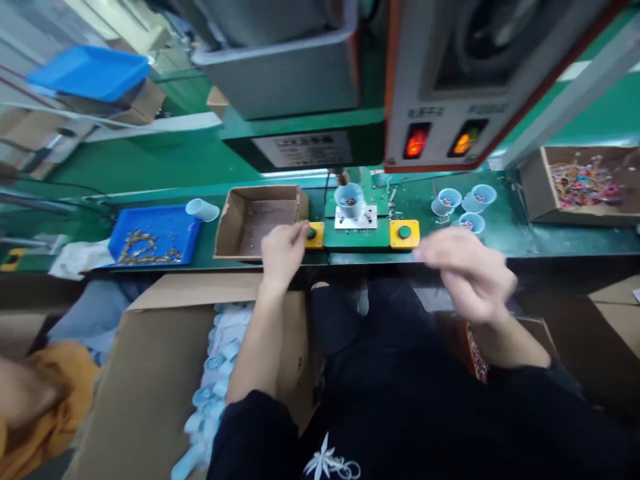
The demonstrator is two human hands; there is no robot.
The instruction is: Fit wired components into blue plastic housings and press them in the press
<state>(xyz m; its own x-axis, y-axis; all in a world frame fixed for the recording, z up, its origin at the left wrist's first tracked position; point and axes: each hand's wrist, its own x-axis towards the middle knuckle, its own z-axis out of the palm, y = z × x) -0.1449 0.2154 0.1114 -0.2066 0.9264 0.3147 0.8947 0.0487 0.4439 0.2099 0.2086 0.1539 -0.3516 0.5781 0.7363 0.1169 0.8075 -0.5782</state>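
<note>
My left hand (284,250) is closed, its curled fingertips beside the left green button (311,233) on its yellow base; whether they touch it I cannot tell. Blurred by motion, my right hand (467,270) hangs over the bench edge, fingers bunched together and nothing visible in them. Its fingertips point at the right green button (405,232), a little apart from it. Between the buttons a light blue plastic cup (350,203) with small metal-looking bits inside stands on a metal plate (367,219), below the press head (343,177).
Several blue cups (447,201) stand right of the press. A carton of coloured wired parts (537,193) sits at far right. On the left are a cardboard box (235,220), a lying cup (203,210) and a blue tray (120,233) of metal pieces. A large carton (150,373) holds blue parts below; another person's arm (25,393) is beside it.
</note>
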